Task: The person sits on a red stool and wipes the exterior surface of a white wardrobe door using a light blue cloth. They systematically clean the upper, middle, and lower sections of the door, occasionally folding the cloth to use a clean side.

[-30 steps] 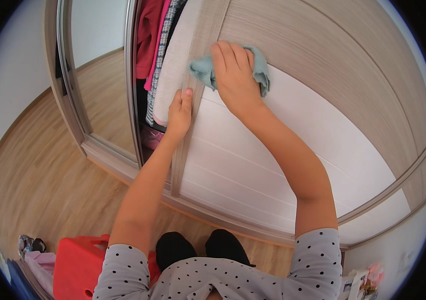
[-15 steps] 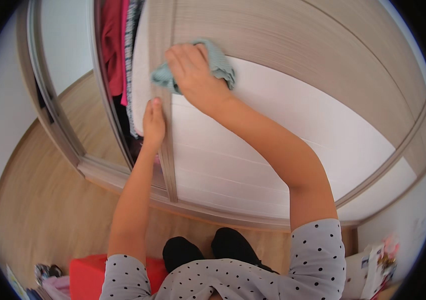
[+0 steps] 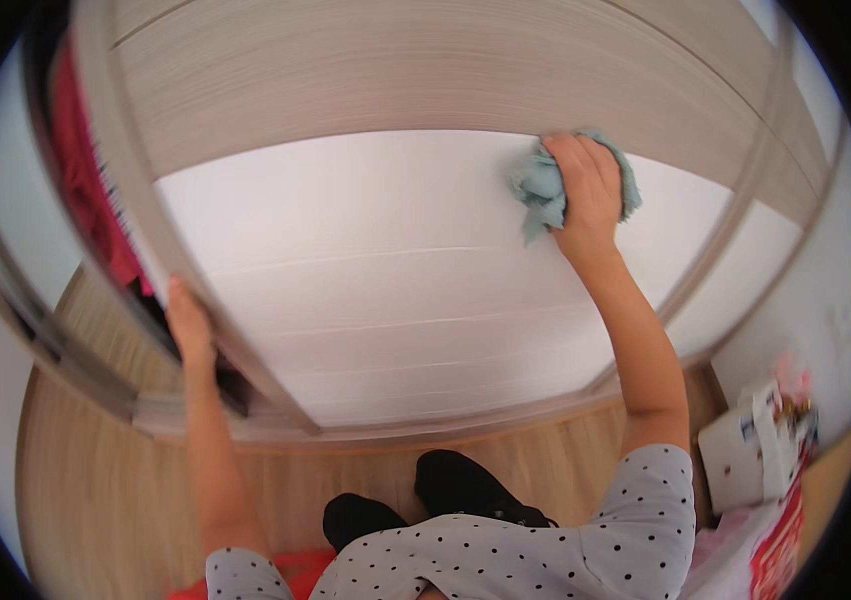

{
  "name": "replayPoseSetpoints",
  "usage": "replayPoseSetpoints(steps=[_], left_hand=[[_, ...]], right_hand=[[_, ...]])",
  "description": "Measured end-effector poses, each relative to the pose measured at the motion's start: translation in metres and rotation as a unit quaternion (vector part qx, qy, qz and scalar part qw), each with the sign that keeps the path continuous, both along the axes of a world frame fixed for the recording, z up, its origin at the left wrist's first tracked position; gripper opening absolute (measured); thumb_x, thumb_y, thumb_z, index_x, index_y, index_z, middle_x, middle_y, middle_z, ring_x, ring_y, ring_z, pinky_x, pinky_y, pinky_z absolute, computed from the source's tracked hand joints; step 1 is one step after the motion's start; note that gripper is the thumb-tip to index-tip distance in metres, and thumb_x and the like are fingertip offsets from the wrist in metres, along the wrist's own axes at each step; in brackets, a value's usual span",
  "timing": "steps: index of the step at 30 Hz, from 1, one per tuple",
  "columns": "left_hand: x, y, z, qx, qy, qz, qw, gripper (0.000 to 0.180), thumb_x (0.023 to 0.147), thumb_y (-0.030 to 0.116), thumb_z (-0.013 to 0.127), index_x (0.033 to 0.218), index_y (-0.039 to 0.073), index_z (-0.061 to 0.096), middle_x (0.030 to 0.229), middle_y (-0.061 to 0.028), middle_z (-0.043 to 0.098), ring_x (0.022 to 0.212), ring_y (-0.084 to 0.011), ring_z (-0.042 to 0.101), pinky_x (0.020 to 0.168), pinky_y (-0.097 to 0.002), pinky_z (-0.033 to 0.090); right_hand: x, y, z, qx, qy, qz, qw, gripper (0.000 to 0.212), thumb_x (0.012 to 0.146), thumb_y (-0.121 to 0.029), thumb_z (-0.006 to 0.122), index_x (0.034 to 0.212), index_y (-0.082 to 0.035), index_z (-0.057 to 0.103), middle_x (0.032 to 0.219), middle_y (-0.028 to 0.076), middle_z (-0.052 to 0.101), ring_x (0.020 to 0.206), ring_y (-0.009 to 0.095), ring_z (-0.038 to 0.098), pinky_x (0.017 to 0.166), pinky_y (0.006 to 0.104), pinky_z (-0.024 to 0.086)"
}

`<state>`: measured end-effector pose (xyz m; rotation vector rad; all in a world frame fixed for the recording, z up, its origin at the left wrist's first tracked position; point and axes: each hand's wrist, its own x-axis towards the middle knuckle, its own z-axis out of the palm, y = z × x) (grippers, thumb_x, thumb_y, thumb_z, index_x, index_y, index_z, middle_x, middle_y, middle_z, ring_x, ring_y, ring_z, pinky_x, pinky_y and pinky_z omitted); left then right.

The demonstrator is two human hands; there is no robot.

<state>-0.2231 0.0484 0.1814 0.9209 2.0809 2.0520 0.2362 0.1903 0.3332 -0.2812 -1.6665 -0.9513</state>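
The hands are well apart. The right hand is closed over a bunched green-grey cloth, fingers bent across it, and holds it against the sliding door at the upper right of the white panel, where that panel meets the wood-grain panel. The left hand lies against the door's upright edge strip, beside the opening in which red clothing hangs; how far its fingers wrap behind the strip cannot be told. In my judgement the step in hand is wiping, and the left hand appears placed to brace the door. Good practice calls for folding the cloth into a flat pad, since loose, crumpled corners would likely give uneven contact. Pressure should be even and moderate, with overlapping strokes along the panel's length. The joint between the panels and the thin horizontal lines lower down merit a fingertip pass, as they could hold dust. The bracing hand should resist any slide, and its fingers should keep clear of pinching at the opening.
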Motion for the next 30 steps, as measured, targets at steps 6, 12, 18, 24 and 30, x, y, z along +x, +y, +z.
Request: replayPoseSetpoints(steps=[6,12,18,24,30], left_hand=[[-0.003,0.007,0.005,0.127,0.009,-0.040,0.991,0.057,0.095,0.039,0.032,0.127,-0.009,0.035,0.128,-0.0146,0.042,0.115,-0.0220,0.040,0.098,-0.0290,0.029],[0.013,-0.002,0.021,0.125,-0.012,-0.029,0.992,0.067,0.092,0.047,0.033,0.133,-0.005,0.027,0.138,-0.0131,0.030,0.122,-0.0224,0.034,0.101,-0.0297,0.026],[0.048,-0.004,0.035,0.091,-0.064,0.014,0.994,0.076,0.088,0.058,0.030,0.134,-0.003,0.026,0.138,-0.0155,0.030,0.122,-0.0270,0.034,0.101,-0.0336,0.027],[0.039,-0.003,0.032,0.088,-0.038,0.006,0.995,0.080,0.087,0.061,0.031,0.136,-0.002,0.023,0.139,-0.0163,0.027,0.124,-0.0282,0.031,0.102,-0.0344,0.025],[0.040,-0.004,0.035,0.079,-0.054,0.007,0.995,0.079,0.087,0.060,0.029,0.138,0.000,0.017,0.142,-0.0157,0.021,0.127,-0.0293,0.027,0.104,-0.0357,0.022]], right_hand=[[0.094,0.039,-0.006,-0.010,0.091,-0.050,0.995,0.041,0.058,-0.004,0.067,0.098,-0.004,0.056,0.097,0.009,0.059,0.093,0.029,0.053,0.082,0.0397,0.041],[0.184,0.069,-0.017,-0.071,0.202,-0.118,0.970,0.045,0.058,0.001,0.064,0.101,-0.007,0.054,0.097,0.008,0.059,0.095,0.031,0.052,0.080,0.0393,0.041],[0.252,0.086,-0.019,-0.133,0.258,-0.166,0.942,0.049,0.060,0.009,0.059,0.106,-0.008,0.053,0.103,0.007,0.057,0.098,0.028,0.051,0.082,0.0360,0.041],[0.269,0.087,-0.019,-0.123,0.247,-0.263,0.925,0.054,0.060,0.009,0.060,0.110,-0.007,0.050,0.106,0.009,0.055,0.102,0.029,0.049,0.082,0.0368,0.041],[0.272,0.083,-0.025,-0.167,0.274,-0.156,0.934,0.052,0.057,0.008,0.064,0.106,-0.002,0.051,0.107,0.013,0.052,0.099,0.033,0.048,0.082,0.0379,0.041]])
